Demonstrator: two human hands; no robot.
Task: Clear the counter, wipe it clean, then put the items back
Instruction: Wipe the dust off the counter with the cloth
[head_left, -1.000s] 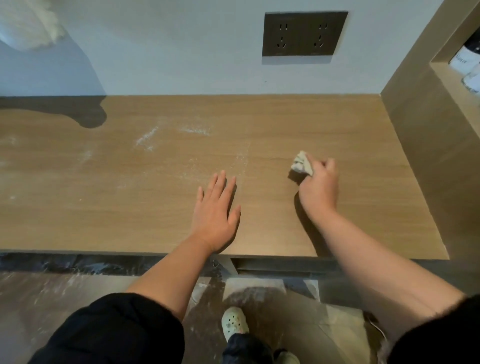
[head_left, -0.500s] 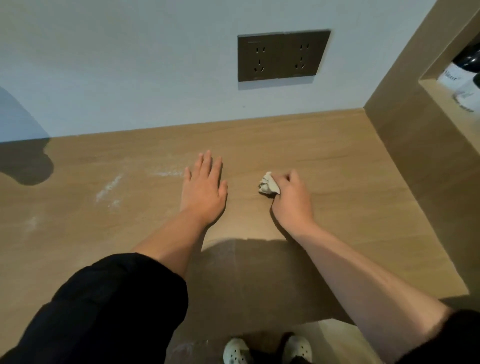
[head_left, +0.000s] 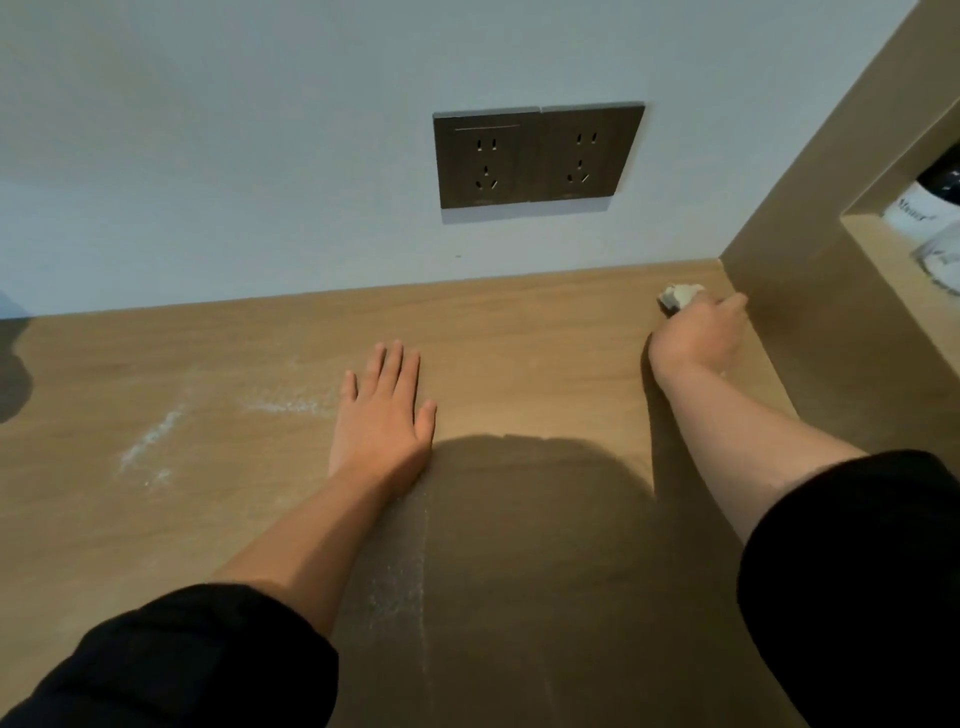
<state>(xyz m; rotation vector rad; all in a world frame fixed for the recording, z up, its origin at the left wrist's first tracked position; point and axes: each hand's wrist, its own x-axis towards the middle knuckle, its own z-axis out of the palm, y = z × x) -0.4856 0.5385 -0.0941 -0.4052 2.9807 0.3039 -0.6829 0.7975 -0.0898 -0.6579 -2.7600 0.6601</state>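
The wooden counter (head_left: 519, 338) fills the lower view. My right hand (head_left: 698, 332) grips a small crumpled white cloth (head_left: 680, 296) and holds it on the counter in the far right corner, beside the side panel. My left hand (head_left: 384, 410) lies flat on the counter's middle with straight fingers, holding nothing. White powder streaks (head_left: 150, 441) mark the counter left of my left hand, and a fainter band of dust (head_left: 400, 571) runs along my left forearm.
A dark double wall socket (head_left: 537, 156) sits on the pale wall above the counter. A wooden side panel (head_left: 789, 270) rises at the right, with a recessed shelf holding white labelled containers (head_left: 919, 213).
My right hand has carried the cloth from the counter's middle to the far right corner. My left hand stays flat on the counter. The view has moved closer to the wall.
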